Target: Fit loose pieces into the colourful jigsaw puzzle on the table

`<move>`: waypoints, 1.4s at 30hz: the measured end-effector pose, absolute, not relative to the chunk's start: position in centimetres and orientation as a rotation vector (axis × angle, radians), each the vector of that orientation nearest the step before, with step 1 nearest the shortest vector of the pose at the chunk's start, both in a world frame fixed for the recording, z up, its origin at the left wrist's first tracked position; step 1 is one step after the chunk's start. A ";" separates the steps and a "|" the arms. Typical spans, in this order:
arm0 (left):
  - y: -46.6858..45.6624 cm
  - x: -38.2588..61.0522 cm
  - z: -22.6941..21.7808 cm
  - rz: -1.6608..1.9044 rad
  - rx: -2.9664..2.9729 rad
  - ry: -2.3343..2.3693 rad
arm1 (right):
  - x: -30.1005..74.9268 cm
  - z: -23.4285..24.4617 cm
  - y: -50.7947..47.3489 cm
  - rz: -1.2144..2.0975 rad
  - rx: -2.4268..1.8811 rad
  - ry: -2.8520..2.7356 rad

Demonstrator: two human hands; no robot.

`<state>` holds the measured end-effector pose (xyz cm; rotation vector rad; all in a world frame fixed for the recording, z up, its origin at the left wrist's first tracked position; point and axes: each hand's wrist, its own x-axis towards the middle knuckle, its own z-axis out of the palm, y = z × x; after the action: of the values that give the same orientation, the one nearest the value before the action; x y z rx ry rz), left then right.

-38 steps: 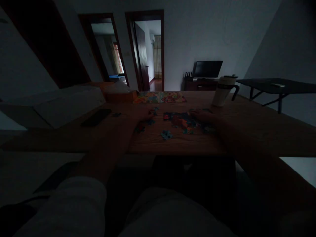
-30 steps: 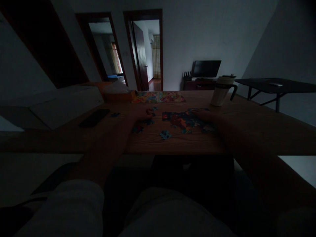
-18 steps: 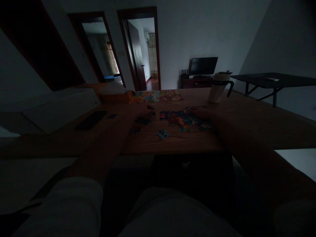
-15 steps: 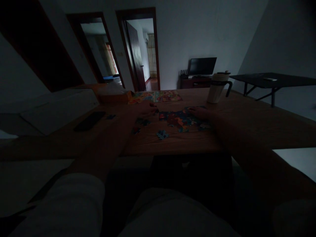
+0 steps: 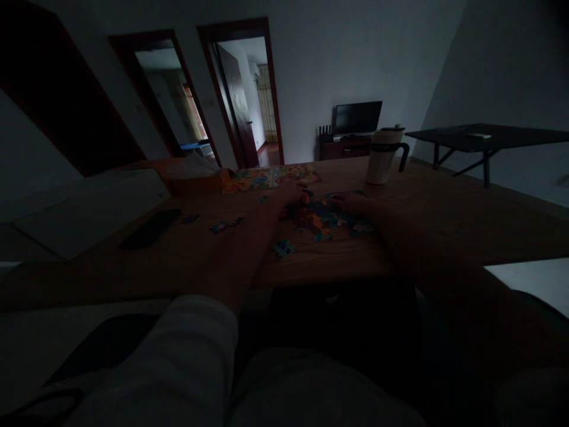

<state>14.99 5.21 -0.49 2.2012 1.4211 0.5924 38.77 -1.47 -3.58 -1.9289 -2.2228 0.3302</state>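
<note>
A partly joined jigsaw puzzle [image 5: 317,220] with dark blue and orange-red parts lies on the wooden table in dim light. At its upper left edge, my left hand [image 5: 291,194] is closed, with a small puzzle piece [image 5: 307,194] at its fingertips. The fingers of my right hand [image 5: 351,203] lie stretched out over the upper right part of the puzzle, touching it. A loose light-blue piece [image 5: 284,248] sits just below the puzzle. Left of my forearm are more loose pieces [image 5: 226,225]. My left forearm covers part of the table.
Behind my left hand lies a colourful picture sheet [image 5: 275,177]. An orange tissue box [image 5: 200,179] and a white box [image 5: 98,204] stand to the left, near a dark flat object [image 5: 151,229]. A tumbler with a black handle [image 5: 381,160] stands at the back right.
My left hand has moved right, from beside the puzzle to its upper left edge. Loose pieces formerly behind that arm now show. My right hand stays on the puzzle; the view has shifted slightly.
</note>
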 end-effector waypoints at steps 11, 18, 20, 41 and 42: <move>2.6 13.4 -1.1 0.426 2.707 1.375 | 38.6 -3.2 -1.9 0.325 -1.960 -2.219; 1.8 13.2 -0.5 0.089 2.831 1.280 | 38.6 -3.1 -2.0 0.340 -1.952 -2.238; 1.7 13.5 -0.4 0.045 2.872 1.281 | 38.6 -3.1 -2.0 0.357 -1.952 -2.227; 2.0 13.8 -1.1 0.030 2.817 1.304 | 38.9 -3.5 -1.7 0.302 -1.921 -2.239; 2.0 13.8 -1.1 0.033 2.823 1.303 | 38.9 -3.5 -1.7 0.304 -1.923 -2.235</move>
<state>13.78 2.03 -1.14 2.8234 1.3034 0.0334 38.86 -1.74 -3.51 -1.9229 -2.2348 0.3043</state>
